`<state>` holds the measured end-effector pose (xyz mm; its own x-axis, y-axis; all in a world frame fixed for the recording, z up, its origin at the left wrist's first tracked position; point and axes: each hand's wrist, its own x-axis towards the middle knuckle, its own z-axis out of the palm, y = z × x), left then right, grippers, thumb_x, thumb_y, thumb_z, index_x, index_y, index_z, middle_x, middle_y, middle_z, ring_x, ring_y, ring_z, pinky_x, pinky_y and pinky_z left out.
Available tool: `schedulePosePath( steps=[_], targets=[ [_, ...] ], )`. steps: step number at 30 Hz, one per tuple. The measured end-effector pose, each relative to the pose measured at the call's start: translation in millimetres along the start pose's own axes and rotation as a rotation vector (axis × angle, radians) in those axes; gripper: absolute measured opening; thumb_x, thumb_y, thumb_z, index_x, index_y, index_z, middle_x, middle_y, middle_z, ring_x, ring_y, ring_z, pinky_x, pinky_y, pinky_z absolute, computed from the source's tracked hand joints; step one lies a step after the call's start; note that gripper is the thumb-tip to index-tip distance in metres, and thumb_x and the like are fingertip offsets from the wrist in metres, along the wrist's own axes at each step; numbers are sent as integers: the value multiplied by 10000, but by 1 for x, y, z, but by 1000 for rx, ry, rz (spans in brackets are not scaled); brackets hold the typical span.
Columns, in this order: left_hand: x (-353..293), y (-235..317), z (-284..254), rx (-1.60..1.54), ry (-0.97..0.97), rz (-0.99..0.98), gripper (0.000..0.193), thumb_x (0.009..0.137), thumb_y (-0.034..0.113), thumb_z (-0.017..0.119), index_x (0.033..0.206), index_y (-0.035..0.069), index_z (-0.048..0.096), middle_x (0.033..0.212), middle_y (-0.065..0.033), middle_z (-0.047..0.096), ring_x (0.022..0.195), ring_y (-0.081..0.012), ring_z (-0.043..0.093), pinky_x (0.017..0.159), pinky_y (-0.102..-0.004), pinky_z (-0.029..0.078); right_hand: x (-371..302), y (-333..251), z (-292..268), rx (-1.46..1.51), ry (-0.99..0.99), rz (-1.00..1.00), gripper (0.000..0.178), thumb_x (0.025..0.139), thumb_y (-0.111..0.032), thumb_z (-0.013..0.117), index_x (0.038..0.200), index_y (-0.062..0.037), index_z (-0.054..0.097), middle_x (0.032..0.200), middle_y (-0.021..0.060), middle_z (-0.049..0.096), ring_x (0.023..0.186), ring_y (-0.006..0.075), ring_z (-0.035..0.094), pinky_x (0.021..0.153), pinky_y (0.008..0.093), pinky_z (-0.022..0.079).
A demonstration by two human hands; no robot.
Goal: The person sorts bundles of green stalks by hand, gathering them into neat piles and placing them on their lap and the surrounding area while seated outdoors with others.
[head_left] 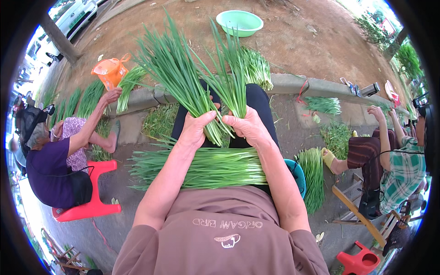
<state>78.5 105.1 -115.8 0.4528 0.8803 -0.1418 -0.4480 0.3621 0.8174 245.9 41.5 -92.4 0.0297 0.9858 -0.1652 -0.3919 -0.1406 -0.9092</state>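
My left hand (198, 127) is closed around a thick bunch of garlic chives (176, 75), its green leaf tips fanned up and to the left. In my right hand (250, 126), a thinner bunch of garlic chives (234, 91) is gripped near the pale stem ends. The two hands almost meet over my knees, and the lower stems cross close together between the thumbs. Across my lap lies a large pile of garlic chives (220, 168), pale ends to the right. The fingers behind both bunches are partly hidden.
A stone curb (293, 85) runs ahead, with a chive bundle (254, 68) on it. Beyond stand a green basin (239, 23) and an orange bag (110, 72). A person on a red stool (98, 183) sits left, another person (398, 160) right. More chives (312, 181) lie beside a teal basin (297, 176).
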Motion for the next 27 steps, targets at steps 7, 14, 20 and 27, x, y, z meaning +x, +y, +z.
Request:
schedulePosePath(
  steps=[7, 14, 20, 27],
  targets=[
    [-5, -1, 5, 8, -4, 46, 399, 771, 18, 668, 1156, 29, 564, 1066, -67, 631, 970, -172, 602, 878, -331, 484, -7, -7, 11, -81, -41, -13, 179, 814, -124, 714, 942, -62, 605, 610, -66, 454, 459, 13, 325, 405, 199, 207],
    [-6, -4, 2, 53, -31, 69, 421, 765, 46, 683, 1167, 25, 556, 1096, -65, 622, 993, -180, 602, 904, -342, 483, -5, 1, 3, -96, -87, -4, 152, 842, -163, 640, 924, -44, 593, 598, -66, 437, 449, 18, 324, 406, 210, 210],
    [-3, -6, 0, 65, 47, 49, 468, 755, 7, 689, 1193, 19, 524, 1035, -83, 637, 905, -169, 613, 844, -321, 503, -4, 2, 1, -27, -14, -27, 104, 865, -149, 613, 874, -49, 586, 549, -60, 436, 416, 26, 348, 386, 202, 231],
    [-1, -2, 1, -14, 38, 23, 503, 759, 22, 700, 1219, 14, 496, 1008, -104, 629, 823, -172, 612, 761, -325, 525, 9, 3, -33, 757, 178, -120, 169, 886, -129, 615, 1022, -35, 580, 811, 55, 602, 487, 67, 376, 403, 211, 305]
  ],
)
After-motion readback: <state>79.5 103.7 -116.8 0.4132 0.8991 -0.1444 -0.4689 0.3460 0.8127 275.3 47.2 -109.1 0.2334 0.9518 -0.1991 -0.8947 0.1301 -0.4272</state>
